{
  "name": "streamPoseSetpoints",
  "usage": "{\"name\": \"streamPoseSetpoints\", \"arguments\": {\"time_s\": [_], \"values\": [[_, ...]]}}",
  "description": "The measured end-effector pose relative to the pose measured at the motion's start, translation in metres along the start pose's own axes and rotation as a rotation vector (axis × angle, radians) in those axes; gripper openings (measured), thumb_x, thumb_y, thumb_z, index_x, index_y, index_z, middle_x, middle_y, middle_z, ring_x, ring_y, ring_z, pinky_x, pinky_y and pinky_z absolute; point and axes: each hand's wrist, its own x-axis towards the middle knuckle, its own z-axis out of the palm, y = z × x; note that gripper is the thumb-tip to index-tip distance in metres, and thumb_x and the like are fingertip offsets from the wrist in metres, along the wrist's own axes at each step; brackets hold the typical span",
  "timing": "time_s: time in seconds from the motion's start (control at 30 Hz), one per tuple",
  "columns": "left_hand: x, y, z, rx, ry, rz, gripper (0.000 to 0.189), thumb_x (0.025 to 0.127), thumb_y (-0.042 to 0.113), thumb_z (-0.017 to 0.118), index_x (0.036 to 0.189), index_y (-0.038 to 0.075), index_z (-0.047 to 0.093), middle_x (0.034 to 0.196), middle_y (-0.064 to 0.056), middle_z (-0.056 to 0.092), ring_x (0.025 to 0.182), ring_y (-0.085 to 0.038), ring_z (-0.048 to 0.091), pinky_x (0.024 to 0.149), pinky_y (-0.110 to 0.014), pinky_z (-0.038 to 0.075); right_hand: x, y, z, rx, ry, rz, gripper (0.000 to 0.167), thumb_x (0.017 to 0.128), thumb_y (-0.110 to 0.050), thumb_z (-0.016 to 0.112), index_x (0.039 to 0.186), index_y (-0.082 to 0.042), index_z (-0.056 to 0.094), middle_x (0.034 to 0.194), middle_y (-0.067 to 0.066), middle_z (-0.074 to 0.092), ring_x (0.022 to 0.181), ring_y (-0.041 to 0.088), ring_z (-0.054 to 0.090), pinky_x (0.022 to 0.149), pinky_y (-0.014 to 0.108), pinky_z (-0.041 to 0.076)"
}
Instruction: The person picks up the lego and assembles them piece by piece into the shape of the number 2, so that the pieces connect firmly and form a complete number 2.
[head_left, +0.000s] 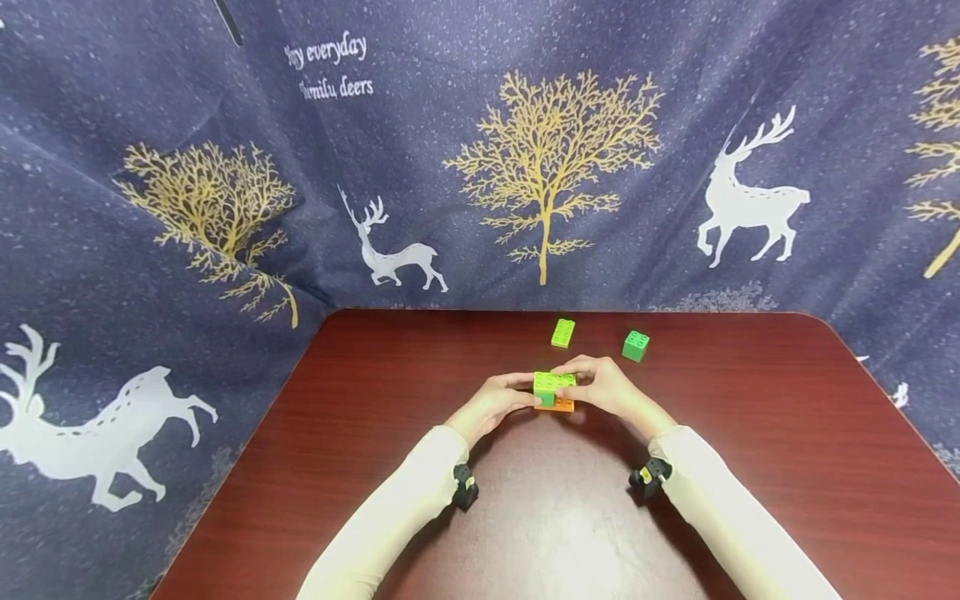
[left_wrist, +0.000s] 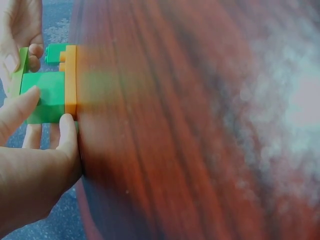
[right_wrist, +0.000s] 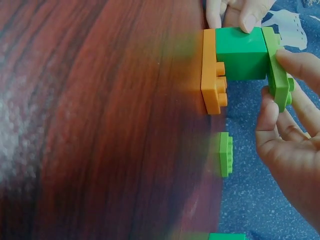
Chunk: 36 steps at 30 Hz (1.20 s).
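On the table, a thin orange building brick [right_wrist: 210,75] lies flat under a taller green brick [right_wrist: 242,50] that covers one end of it. A thin light-green brick [right_wrist: 278,70] sits over the green one, slightly tilted, and its right part overhangs the bare orange studs. My left hand [head_left: 491,404] grips the green brick from the left, thumb [left_wrist: 31,100] on its near face and a finger at the orange edge. From the right, my right hand [head_left: 606,387] pinches the overhanging part of the light-green brick between thumb and fingers.
Behind the hands lie another thin light-green brick [head_left: 562,332] and, to its right, a green brick [head_left: 636,346]. The brown table [head_left: 360,400] ends at the back against a blue cloth [head_left: 480,125] printed with deer and trees.
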Motion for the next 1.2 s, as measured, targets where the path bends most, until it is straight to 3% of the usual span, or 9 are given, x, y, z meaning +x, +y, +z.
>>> {"name": "streamPoseSetpoints", "arguments": {"time_s": [0.17, 0.27, 0.37, 0.5, 0.63, 0.9, 1.2], "values": [[-0.001, 0.001, 0.0, 0.005, -0.001, -0.002, 0.049, 0.081, -0.013, 0.066, 0.129, -0.008, 0.055, 0.118, -0.02, 0.064, 0.088, -0.015, 0.065, 0.089, -0.033, 0.052, -0.003, -0.013, -0.002, -0.007, -0.006, 0.01, 0.031, 0.079, 0.005, 0.073, 0.109, 0.012, 0.066, 0.102, 0.027, 0.065, 0.077, 0.03, 0.058, 0.061, 0.021, 0.047], [-0.001, 0.001, 0.0, 0.011, -0.001, -0.004, 0.049, 0.081, -0.013, 0.066, 0.129, -0.007, 0.056, 0.118, -0.02, 0.064, 0.088, -0.015, 0.065, 0.09, -0.034, 0.052, 0.0, 0.001, 0.0, -0.005, 0.0, -0.008, 0.031, 0.079, 0.003, 0.074, 0.108, 0.01, 0.067, 0.101, 0.024, 0.065, 0.077, 0.029, 0.059, 0.061, 0.023, 0.048], [-0.001, 0.0, 0.0, 0.012, -0.003, 0.003, 0.049, 0.081, -0.013, 0.066, 0.129, -0.007, 0.056, 0.118, -0.021, 0.064, 0.088, -0.015, 0.065, 0.09, -0.034, 0.052, 0.0, 0.008, 0.002, -0.002, -0.009, -0.033, 0.031, 0.08, 0.004, 0.073, 0.11, 0.008, 0.066, 0.105, 0.023, 0.065, 0.084, 0.032, 0.06, 0.072, 0.037, 0.052], [-0.002, 0.0, 0.0, 0.005, -0.008, 0.007, 0.048, 0.081, -0.013, 0.066, 0.128, -0.007, 0.056, 0.118, -0.021, 0.064, 0.088, -0.016, 0.065, 0.09, -0.034, 0.052, -0.003, 0.006, 0.002, -0.022, -0.028, -0.079, 0.03, 0.082, 0.007, 0.069, 0.111, 0.007, 0.064, 0.107, 0.025, 0.063, 0.083, 0.036, 0.058, 0.075, 0.044, 0.05], [-0.002, 0.002, 0.0, 0.003, -0.005, 0.001, 0.049, 0.082, -0.013, 0.066, 0.129, -0.007, 0.056, 0.119, -0.021, 0.063, 0.089, -0.015, 0.065, 0.09, -0.034, 0.052, 0.001, 0.023, 0.005, -0.074, -0.025, -0.163, 0.029, 0.081, 0.006, 0.071, 0.11, 0.003, 0.067, 0.1, 0.02, 0.061, 0.075, 0.027, 0.054, 0.066, 0.032, 0.046], [-0.001, 0.003, 0.0, 0.013, 0.005, -0.01, 0.049, 0.08, -0.012, 0.068, 0.128, -0.005, 0.058, 0.122, -0.018, 0.062, 0.089, -0.015, 0.066, 0.088, -0.032, 0.053, 0.005, 0.035, 0.005, -0.152, -0.058, -0.288, 0.027, 0.084, 0.001, 0.069, 0.111, -0.005, 0.07, 0.097, 0.009, 0.057, 0.075, 0.013, 0.052, 0.063, 0.027, 0.047], [-0.001, 0.003, 0.0, 0.002, 0.006, -0.008, 0.048, 0.08, -0.012, 0.068, 0.127, -0.004, 0.059, 0.123, -0.018, 0.062, 0.09, -0.016, 0.067, 0.088, -0.032, 0.053, 0.007, 0.032, 0.005, -0.166, -0.073, -0.303, 0.027, 0.084, 0.003, 0.068, 0.11, -0.004, 0.07, 0.096, 0.009, 0.056, 0.073, 0.012, 0.051, 0.062, 0.026, 0.047]]}}
